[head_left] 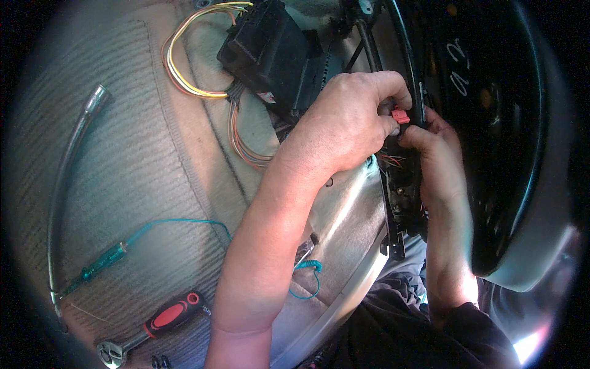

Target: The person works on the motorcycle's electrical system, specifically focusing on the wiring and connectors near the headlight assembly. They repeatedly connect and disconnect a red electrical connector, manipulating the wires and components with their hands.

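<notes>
A small red plastic connector [400,116] sticks out between the thumb and forefinger of my left hand [346,120], which is pinched on it. Just to the right, my right hand [444,157] curls around a black metal rail [420,92], its thumb close under the connector. Some of its fingers are behind the rail, so what they grip is hidden. Thin loose wires [390,160] show below the two hands. Left of my left wrist, a bundle of brown wires [241,144] runs down from a black box-shaped module [267,52].
Ribbed grey carpet [129,166] covers the left side. On it lie a ratchet wrench [166,320] with a red-and-black handle, a teal test probe [98,265] with a thin cord, and a long bent metal tube [61,172]. A large black panel [491,135] bounds the right.
</notes>
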The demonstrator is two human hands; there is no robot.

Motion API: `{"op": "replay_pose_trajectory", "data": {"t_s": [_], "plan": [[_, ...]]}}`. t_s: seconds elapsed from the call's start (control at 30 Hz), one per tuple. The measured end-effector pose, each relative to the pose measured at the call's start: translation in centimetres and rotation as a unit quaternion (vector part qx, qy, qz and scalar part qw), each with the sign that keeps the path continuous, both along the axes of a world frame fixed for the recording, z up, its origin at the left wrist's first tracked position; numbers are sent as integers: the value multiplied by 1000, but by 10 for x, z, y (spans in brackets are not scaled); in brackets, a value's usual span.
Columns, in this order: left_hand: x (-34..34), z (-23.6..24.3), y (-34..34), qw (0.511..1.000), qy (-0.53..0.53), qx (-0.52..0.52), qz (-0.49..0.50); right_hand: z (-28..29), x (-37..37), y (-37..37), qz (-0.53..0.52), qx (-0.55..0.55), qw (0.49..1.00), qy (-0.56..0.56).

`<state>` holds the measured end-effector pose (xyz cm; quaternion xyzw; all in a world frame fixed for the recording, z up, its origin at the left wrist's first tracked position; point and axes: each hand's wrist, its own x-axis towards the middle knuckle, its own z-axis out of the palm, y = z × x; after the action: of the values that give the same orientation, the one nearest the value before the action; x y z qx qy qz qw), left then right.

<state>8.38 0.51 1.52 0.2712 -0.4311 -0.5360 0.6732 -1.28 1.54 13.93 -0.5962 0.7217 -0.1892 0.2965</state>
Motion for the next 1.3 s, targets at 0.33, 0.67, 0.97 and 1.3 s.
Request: {"op": "replay_pose_trajectory", "data": {"t_s": [0.33,0.67,0.97,1.3], "plan": [[2,0,2,999,-14,23,-29,-3,-4,2,19,-7,1000,-3],[9,16,3,996,-65,62,-28,-15,-20,5,106,-98,983,116],[9,14,2,987,-29,118,-108,-23,-15,16,83,-108,981,141],[14,4,0,974,95,133,-155,-5,-22,11,35,-36,997,64]]}}
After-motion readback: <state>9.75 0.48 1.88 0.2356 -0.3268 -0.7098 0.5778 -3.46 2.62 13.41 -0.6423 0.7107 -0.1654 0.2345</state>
